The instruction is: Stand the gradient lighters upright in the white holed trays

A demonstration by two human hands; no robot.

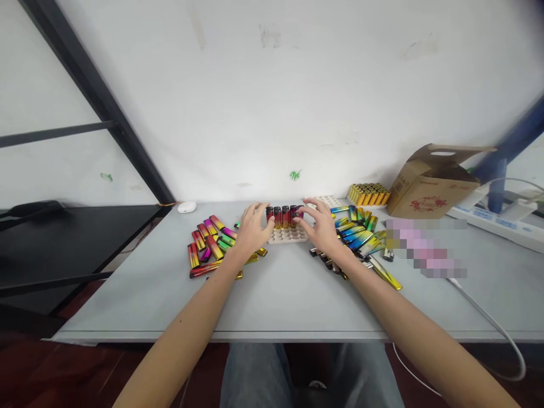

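A pale tray with round holes lies on the grey table, and a row of several red lighters stands upright at its back. My left hand is at the row's left end, thumb and fingers curled around the end lighter. At the right end, my right hand has thumb and forefinger on a dark-topped lighter. Beside my left hand lies a loose pile of red, yellow, purple and green lighters. Another pile of blue, green and gold lighters is partly under my right forearm.
A tray full of yellow lighters and an open cardboard box stand at the back right. Further right are a power strip and a white cable. A white case lies at the back left.
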